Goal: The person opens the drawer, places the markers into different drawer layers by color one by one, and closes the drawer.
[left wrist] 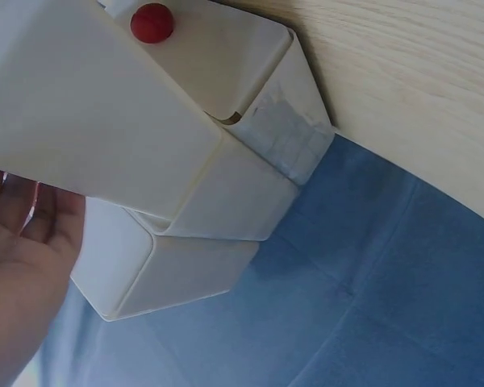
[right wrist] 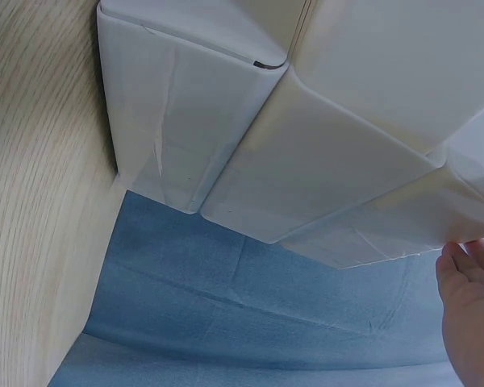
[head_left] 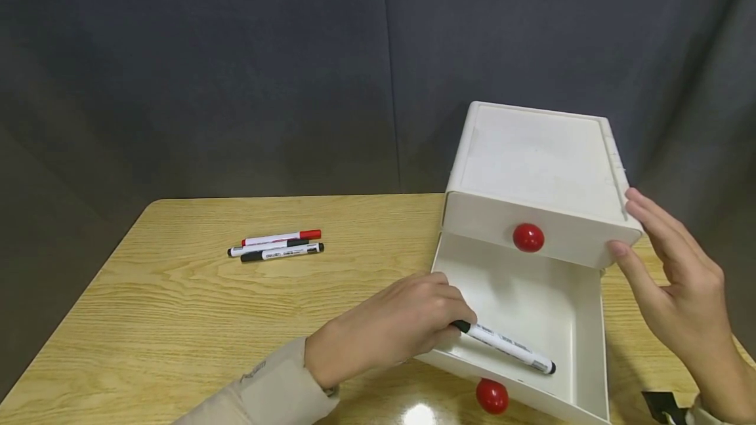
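Observation:
In the head view a white stacked drawer unit (head_left: pixel 540 149) stands at the right with its middle drawer (head_left: pixel 588 346) pulled out. My left hand (head_left: pixel 407 320) reaches over that drawer's left side and pinches a whiteboard marker (head_left: pixel 508 345) by its black cap, the white barrel slanting down inside the drawer. My right hand (head_left: pixel 685 281) touches the upper right front corner of the unit, thumb on the closed top drawer's front and straight fingers along the side. The right wrist view also shows those fingertips (right wrist: pixel 460 256) at the unit's side.
Several markers (head_left: pixel 283 251), with red and black caps, lie grouped on the wooden table (head_left: pixel 195 320) at the left. Red round knobs (head_left: pixel 528 237) stick out from the drawer fronts. A dark curtain (head_left: pixel 266 84) hangs behind the table.

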{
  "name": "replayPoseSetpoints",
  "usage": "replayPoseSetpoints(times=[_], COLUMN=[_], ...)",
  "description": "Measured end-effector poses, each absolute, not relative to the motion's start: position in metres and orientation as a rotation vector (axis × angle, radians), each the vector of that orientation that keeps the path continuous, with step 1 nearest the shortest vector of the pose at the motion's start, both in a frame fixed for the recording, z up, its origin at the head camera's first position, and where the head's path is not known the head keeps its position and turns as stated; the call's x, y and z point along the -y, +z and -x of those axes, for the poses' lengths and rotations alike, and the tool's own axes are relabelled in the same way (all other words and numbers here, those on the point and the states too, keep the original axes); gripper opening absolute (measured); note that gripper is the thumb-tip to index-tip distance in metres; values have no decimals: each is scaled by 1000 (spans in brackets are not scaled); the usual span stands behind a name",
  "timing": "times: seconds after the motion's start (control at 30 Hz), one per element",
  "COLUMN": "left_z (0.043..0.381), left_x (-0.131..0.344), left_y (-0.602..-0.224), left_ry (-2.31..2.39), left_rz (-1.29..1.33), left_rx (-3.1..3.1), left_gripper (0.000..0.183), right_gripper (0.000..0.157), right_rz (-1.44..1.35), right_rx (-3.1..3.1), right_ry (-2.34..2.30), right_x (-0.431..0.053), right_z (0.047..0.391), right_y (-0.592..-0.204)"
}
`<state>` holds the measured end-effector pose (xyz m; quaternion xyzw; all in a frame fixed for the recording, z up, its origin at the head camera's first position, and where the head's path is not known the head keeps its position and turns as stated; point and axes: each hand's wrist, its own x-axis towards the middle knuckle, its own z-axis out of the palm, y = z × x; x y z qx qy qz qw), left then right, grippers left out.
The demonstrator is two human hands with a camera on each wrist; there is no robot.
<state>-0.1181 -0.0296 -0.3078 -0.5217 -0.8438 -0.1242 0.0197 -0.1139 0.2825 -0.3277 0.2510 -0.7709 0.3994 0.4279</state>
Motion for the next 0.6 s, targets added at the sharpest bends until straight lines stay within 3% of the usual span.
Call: replayPoseSetpoints(times=[0.17, 0.4, 0.6], left_z=[119, 118, 120], left_x=[29, 30, 36], left_y=[-308, -305, -309], left_ry=[-366, -267, -450], left_rz=[1612, 1557, 1518], left_rx=[2603, 2678, 2635], left_gripper=[3, 22, 23], right_gripper=[50, 52, 50], right_rz=[-621, -621, -635], right_rx=[1931, 1946, 1928], right_ry=[1001, 991, 1003], right_x=[-283, -285, -284], right_z=[114, 114, 114], right_y=[-328, -329, -329])
